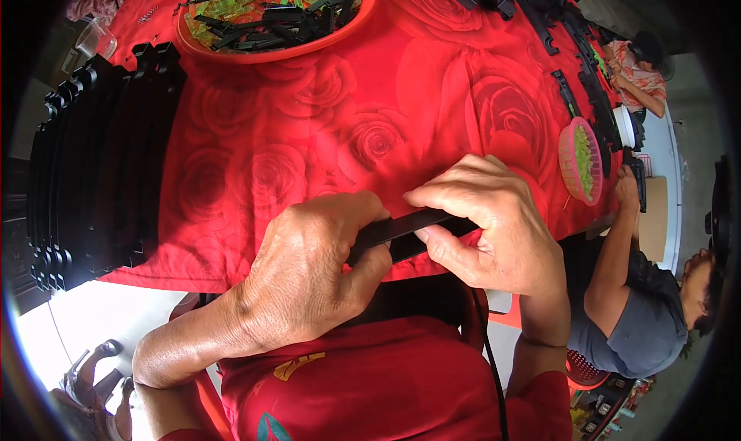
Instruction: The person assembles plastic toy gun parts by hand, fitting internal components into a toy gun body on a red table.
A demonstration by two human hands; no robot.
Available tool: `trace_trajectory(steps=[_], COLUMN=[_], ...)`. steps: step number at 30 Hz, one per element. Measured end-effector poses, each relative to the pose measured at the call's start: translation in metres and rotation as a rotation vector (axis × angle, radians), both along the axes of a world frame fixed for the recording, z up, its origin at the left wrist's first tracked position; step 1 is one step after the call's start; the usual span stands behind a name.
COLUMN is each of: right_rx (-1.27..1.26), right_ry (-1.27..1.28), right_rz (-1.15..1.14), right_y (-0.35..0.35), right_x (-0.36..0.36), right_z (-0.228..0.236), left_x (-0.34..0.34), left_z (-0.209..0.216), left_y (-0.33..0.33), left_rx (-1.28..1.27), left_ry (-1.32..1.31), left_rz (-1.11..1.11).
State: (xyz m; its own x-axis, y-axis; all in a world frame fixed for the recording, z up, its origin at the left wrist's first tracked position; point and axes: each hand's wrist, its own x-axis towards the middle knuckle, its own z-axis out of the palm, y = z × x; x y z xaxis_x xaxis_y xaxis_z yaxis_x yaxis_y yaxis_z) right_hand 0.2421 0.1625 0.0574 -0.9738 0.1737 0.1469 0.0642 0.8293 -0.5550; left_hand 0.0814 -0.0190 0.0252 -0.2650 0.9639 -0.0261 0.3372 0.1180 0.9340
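Note:
Near the table's front edge, a long black plastic piece (403,226) is held between my two hands. My left hand (312,252) is closed round its left end, with the thumb and fingers gripping it. On the right end, my right hand (498,229) pinches the piece between thumb and curled fingers. Part of the piece is hidden inside each hand. To the left stands a row of several similar long black plastic pieces (116,163), packed side by side.
A red basin (266,57) at the back holds yellow-green translucent and black small parts. Black parts (532,9) lie at the far right, near a pink basket (570,167) of yellow-green pieces. A co-worker (641,317) sits at right; another person (637,74) is farther off. Red rose-patterned cloth (370,140) covers the table.

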Motion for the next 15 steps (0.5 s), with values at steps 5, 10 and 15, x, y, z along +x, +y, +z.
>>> trace_trajectory(steps=[5,10,15], right_rx=[-0.061,-0.165,-0.203], right_ry=[-0.095,-0.098,-0.144], right_rz=[0.085,0.069,0.089], right_y=[-0.001,-0.0026,-0.001], right_x=[-0.0071,-0.0073,-0.0074], right_z=[-0.0026,-0.0019,-0.0015], left_x=[0.0008,0.0009,0.0024], left_z=[-0.001,0.002,0.0014], left_y=[0.0005,0.0007,-0.002], left_rx=[0.029,0.011,0.024], left_ry=[0.053,0.055,0.073], left_rz=[-0.012,-0.041,-0.026])
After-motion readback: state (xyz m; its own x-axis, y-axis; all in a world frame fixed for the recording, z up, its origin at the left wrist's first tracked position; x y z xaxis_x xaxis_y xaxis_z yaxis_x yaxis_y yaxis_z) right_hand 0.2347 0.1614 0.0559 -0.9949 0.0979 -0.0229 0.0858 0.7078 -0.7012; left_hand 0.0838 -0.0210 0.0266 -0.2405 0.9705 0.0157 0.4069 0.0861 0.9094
